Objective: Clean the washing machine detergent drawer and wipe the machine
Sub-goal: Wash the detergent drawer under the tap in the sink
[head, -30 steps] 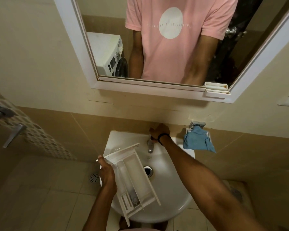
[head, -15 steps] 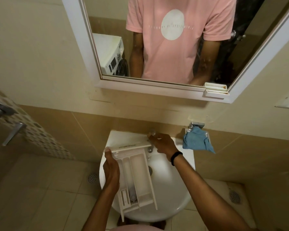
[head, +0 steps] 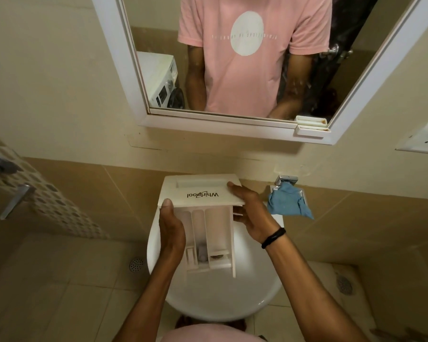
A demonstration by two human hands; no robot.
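Head view: left hand (head: 171, 230) and right hand (head: 252, 215) grip detergent drawer (head: 208, 218) between them.

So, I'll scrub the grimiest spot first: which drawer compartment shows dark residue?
In the detergent drawer, the widest compartment, nearest the right hand: a dark patch at its near end; the narrower two show none.

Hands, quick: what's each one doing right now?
Left hand: holds the detergent drawer by its left side, thumb on the front panel.
Right hand: holds the drawer's right front corner.
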